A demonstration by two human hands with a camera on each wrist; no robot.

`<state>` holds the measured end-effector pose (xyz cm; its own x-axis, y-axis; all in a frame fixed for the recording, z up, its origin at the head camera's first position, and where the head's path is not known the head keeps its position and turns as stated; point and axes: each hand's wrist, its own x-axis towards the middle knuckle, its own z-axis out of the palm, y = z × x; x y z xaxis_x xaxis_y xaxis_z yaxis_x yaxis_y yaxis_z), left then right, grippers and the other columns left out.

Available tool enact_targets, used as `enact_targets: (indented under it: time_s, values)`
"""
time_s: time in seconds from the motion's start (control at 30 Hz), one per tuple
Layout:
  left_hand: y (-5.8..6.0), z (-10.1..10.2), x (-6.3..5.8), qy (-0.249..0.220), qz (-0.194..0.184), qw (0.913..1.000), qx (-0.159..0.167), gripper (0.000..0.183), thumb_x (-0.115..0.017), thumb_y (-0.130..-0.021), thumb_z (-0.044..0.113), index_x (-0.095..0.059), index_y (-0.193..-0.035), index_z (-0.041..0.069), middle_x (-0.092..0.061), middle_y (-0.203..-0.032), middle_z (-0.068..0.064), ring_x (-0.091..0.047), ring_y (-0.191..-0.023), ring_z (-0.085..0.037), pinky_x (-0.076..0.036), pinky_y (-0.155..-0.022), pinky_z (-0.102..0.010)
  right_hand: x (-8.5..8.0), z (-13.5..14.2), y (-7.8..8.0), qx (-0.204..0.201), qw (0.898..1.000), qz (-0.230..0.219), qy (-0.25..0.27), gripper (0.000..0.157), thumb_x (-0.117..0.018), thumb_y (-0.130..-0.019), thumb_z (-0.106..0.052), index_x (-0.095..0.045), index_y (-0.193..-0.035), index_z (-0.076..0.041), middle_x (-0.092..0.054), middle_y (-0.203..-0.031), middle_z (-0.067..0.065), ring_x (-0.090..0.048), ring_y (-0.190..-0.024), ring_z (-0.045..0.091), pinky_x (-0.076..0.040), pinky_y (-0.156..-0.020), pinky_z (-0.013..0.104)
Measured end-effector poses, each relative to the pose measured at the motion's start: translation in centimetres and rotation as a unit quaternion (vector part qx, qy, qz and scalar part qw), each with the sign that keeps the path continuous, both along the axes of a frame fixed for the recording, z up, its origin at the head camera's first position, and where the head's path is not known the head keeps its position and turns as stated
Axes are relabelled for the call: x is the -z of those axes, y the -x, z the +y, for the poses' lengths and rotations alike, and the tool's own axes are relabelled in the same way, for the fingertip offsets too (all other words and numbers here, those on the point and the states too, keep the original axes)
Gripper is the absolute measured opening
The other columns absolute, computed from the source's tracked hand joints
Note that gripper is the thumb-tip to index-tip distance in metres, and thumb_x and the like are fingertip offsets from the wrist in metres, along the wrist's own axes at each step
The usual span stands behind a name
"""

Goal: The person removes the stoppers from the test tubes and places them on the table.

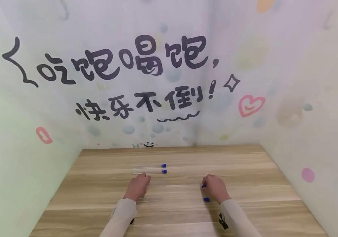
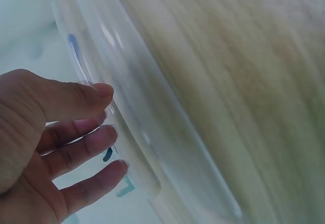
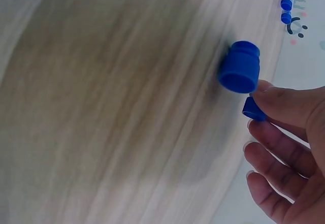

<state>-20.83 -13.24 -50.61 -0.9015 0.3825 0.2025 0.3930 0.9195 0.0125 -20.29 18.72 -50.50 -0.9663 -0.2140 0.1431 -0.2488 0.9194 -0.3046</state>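
Observation:
My left hand (image 1: 139,186) is at the left ends of clear tubes on the wooden table. In the left wrist view its thumb and fingertips pinch a clear tube (image 2: 134,155); a second clear tube (image 2: 167,117) lies nearer that camera. My right hand (image 1: 216,187) pinches a small blue cap (image 3: 253,109) between thumb and index finger, the other fingers loosely bent. Another blue cap (image 1: 206,199) stands on the table just nearer than that hand. Beyond the left hand lie two clear tubes side by side, with blue caps (image 1: 164,171) on their right ends.
The wooden table (image 1: 181,217) runs back to a printed wall (image 1: 169,135) with black lettering. Side walls rise along its left and right edges. Dark straps show under both pale sleeves (image 1: 121,214).

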Motion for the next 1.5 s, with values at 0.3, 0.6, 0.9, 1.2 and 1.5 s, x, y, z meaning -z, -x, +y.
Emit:
enact_targets:
  time_s: [0.3, 0.6, 0.9, 1.2, 1.5]
  values:
    - [0.1, -0.6, 0.4, 0.001, -0.001, 1.0000, -0.007, 0.018, -0.069, -0.076, -0.008, -0.060, -0.075, 0.008, -0.056, -0.072, -0.006, -0.059, -0.067, -0.022, -0.049, -0.051, -0.035, 0.1, -0.2, -0.3, 0.001, 1.000, -0.019, 0.002, 0.010, -0.079, -0.073, -0.007, -0.070, -0.076, -0.009, -0.068, -0.075, 0.002, -0.060, -0.065, 0.014, -0.051, -0.059, 0.032]
    - [-0.1, -0.7, 0.3, -0.005, 0.014, 0.9999, 0.001, 0.019, -0.070, -0.072, -0.010, -0.060, -0.075, 0.007, -0.057, -0.073, -0.009, -0.059, -0.067, -0.026, -0.048, -0.051, -0.038, 0.3, 0.0, -0.3, 0.001, 1.000, -0.019, -0.004, 0.011, -0.080, -0.073, -0.009, -0.069, -0.076, -0.008, -0.066, -0.074, 0.002, -0.058, -0.063, 0.012, -0.049, -0.055, 0.031]
    - [0.1, -1.0, 0.9, -0.019, -0.020, 0.9996, 0.000, 0.018, -0.068, -0.079, -0.002, -0.061, -0.093, 0.008, -0.056, -0.086, -0.007, -0.058, -0.079, -0.023, -0.049, -0.065, -0.042, 0.2, 0.2, -0.1, -0.004, 1.000, -0.025, 0.000, 0.014, -0.079, -0.074, -0.010, -0.071, -0.085, -0.006, -0.067, -0.081, 0.004, -0.062, -0.070, 0.016, -0.053, -0.061, 0.034]
    - [0.1, -1.1, 0.3, -0.042, -0.043, 0.9982, 0.003, 0.029, -0.067, -0.078, 0.011, -0.058, -0.106, 0.007, -0.056, -0.093, -0.008, -0.055, -0.086, -0.026, -0.046, -0.076, -0.051, -0.6, 0.6, 0.6, -0.007, 1.000, 0.006, -0.001, 0.019, -0.077, -0.077, -0.017, -0.070, -0.091, -0.005, -0.067, -0.087, 0.006, -0.064, -0.074, 0.020, -0.054, -0.062, 0.035]
    - [0.6, -1.5, -1.2, -0.057, -0.051, 0.9970, -0.011, 0.044, -0.070, -0.079, 0.023, -0.057, -0.118, 0.007, -0.056, -0.110, -0.013, -0.054, -0.099, -0.029, -0.045, -0.079, -0.051, -2.7, 0.4, 1.0, -0.020, 0.999, 0.032, -0.004, 0.025, -0.078, -0.077, -0.021, -0.070, -0.093, -0.003, -0.067, -0.088, 0.008, -0.063, -0.072, 0.020, -0.053, -0.062, 0.035]
